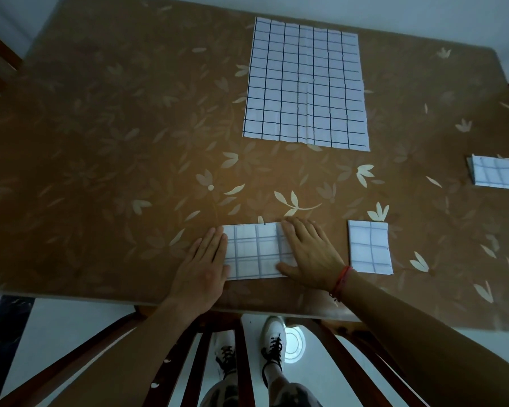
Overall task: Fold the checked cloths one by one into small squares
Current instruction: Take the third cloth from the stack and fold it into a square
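Observation:
A partly folded white checked cloth (256,251) lies near the table's front edge. My left hand (204,265) rests flat on its left edge, fingers together. My right hand (309,251) presses flat on its right part, fingers slightly spread, covering that end. Neither hand grips anything. A large unfolded checked cloth (306,83) lies spread at the far middle of the table. One folded square (370,247) sits just right of my right hand. Another folded square (493,172) lies near the right edge.
The table (115,142) has a brown covering with a pale leaf pattern. A wooden chair back (241,356) stands below the front edge, with my feet in white shoes behind it. More chair wood shows at the far left and right corners.

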